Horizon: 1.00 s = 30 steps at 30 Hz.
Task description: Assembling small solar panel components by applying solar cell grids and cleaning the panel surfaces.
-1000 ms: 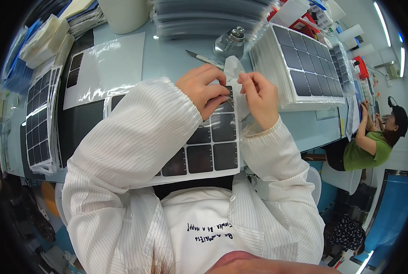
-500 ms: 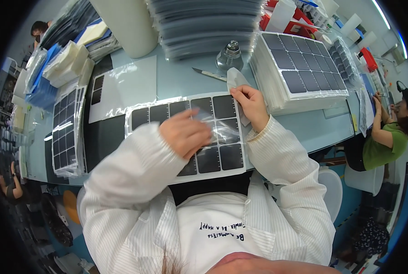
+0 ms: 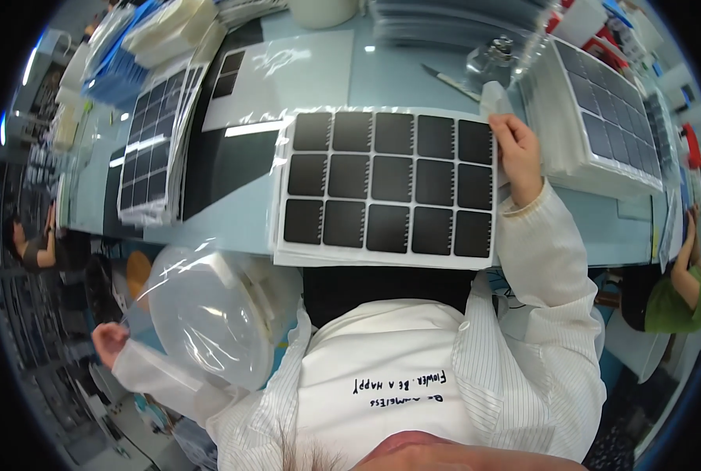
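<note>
Far out to the lower left, my left hand (image 3: 109, 343) is closed on a clear plastic film (image 3: 182, 275), which trails toward the table edge. My right hand (image 3: 520, 159) pinches the upper right corner of a white sheet (image 3: 382, 261) with rows of black square labels. A crumpled white wipe (image 3: 493, 100) sticks out beside those fingers; whether they grip it too I cannot tell. The labelled sheet lies flat at the table's front edge, with its left border over further sheets or film.
A white bin (image 3: 201, 337) stands below the table edge, behind the film. A stack of label sheets (image 3: 593, 118) rises at the right, near a glass bottle (image 3: 491, 63) and a craft knife (image 3: 452, 82). More label sheets (image 3: 150, 133) lie at the left. People sit at both sides.
My left hand has swung from above the sheet far down to the left, drawing clear film with it. My right hand stays at the sheet's corner. The view has shifted left.
</note>
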Motion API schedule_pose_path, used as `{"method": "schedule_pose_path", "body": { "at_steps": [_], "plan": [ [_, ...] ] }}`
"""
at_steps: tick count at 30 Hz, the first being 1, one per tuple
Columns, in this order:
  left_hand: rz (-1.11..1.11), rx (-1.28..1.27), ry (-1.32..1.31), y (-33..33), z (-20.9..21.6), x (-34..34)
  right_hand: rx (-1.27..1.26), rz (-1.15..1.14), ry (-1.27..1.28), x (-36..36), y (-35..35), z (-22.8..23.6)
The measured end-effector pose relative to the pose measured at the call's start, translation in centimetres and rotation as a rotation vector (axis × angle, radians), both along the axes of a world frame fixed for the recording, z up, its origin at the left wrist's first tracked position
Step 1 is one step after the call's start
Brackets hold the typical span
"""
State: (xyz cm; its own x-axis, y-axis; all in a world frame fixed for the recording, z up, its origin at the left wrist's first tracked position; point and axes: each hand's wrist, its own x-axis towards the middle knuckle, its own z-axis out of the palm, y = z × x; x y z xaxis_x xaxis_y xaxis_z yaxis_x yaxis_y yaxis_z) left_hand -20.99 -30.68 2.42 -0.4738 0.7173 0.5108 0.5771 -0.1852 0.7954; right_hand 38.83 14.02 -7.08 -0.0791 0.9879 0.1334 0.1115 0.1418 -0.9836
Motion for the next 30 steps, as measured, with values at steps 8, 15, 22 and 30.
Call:
{"method": "schedule_pose_path", "body": {
  "at_steps": [8,15,22,30],
  "plan": [
    [1.494,-0.528,-0.138,-6.9,-2.0,-4.0,-0.141,0.01,0.062,-0.1,-0.6,0.7],
    [1.149,-1.222,-0.103,-11.1,-16.2,-7.6,-0.152,-0.012,0.035,-0.9,-0.9,1.6],
    [0.767,-0.574,0.261,5.7,-7.3,-1.7,-0.201,-0.033,-0.02,-0.3,-1.1,2.6],
    [-0.272,-0.342,0.401,27.1,-0.3,19.3,-0.459,0.148,0.039,1.4,-3.7,5.7]
  ]
}}
